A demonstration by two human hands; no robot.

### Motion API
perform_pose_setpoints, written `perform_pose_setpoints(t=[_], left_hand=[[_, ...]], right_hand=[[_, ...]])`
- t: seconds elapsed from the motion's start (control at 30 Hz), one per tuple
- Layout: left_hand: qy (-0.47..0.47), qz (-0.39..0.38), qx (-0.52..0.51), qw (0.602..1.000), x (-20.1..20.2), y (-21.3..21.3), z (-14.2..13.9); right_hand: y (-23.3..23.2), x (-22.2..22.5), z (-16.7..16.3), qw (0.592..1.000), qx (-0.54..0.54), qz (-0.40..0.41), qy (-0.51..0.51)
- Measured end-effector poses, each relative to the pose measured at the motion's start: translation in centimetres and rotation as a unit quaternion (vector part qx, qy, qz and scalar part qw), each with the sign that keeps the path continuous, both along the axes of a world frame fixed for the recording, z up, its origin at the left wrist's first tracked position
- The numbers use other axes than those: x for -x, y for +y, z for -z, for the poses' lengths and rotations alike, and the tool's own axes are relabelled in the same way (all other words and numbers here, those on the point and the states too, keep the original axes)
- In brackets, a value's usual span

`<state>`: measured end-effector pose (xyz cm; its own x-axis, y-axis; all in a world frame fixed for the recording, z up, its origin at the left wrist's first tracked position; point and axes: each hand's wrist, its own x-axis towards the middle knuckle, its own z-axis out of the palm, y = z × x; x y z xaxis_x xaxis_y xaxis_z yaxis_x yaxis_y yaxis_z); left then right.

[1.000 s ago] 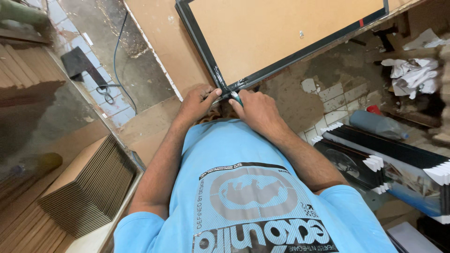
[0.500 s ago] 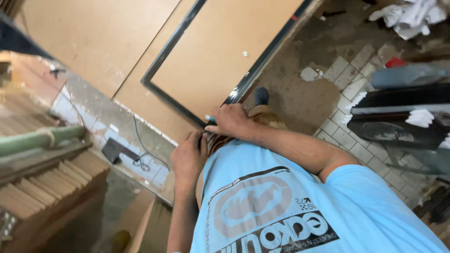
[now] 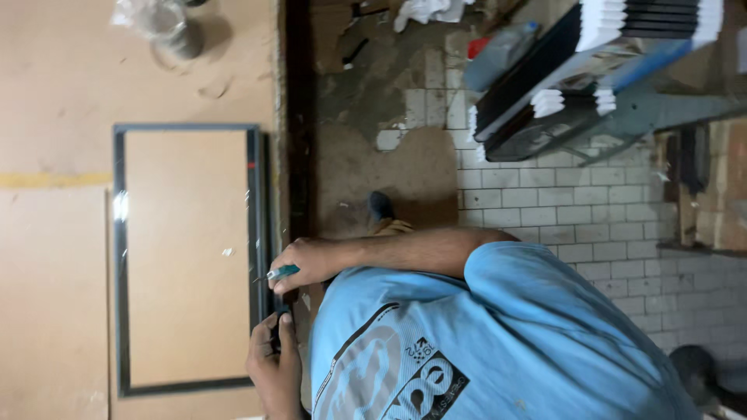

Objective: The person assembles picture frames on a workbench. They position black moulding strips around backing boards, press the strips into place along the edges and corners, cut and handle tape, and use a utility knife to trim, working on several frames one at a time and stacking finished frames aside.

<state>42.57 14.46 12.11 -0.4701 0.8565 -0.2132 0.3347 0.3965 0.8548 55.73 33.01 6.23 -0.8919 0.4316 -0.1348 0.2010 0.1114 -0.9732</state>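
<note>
Right hand (image 3: pixel 303 263) fisted with fingers curled, left hand (image 3: pixel 271 358) pinching below.

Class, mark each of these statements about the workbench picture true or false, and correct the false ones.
1. The right hand holds a teal-handled tool. True.
2. The frame is round. False: it is rectangular, dark-edged.
3. The left hand is at the frame's edge. True.
4. The floor is carpeted. False: it has pale tiles.
5. The shirt is red. False: light blue.
</note>
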Motion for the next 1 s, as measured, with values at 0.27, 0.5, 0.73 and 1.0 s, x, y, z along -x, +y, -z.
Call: perform_pose_setpoints(t=[0.27, 0.5, 0.73, 1.0], left_hand=[[-0.069, 0.056, -0.043, 0.995, -10.8, 17.2, 2.6], [-0.068, 0.083, -0.117, 0.987, -14.9, 28.0, 1.0], [-0.070, 0.019, -0.109, 0.991, -10.0, 32.6, 1.5], [-0.068, -0.012, -0.141, 0.988, -1.6, 35.7, 2.0]], right_hand=[[12.3, -15.0, -3.4, 0.986, 0.108, 0.126, 0.001], [20.9, -18.5, -2.9, 0.986, 0.055, 0.157, 0.023], [25.7, -14.1, -1.7, 0.983, 0.106, 0.145, 0.022], [31.2, -4.5, -3.4, 0.994, 0.048, 0.096, 0.006]])
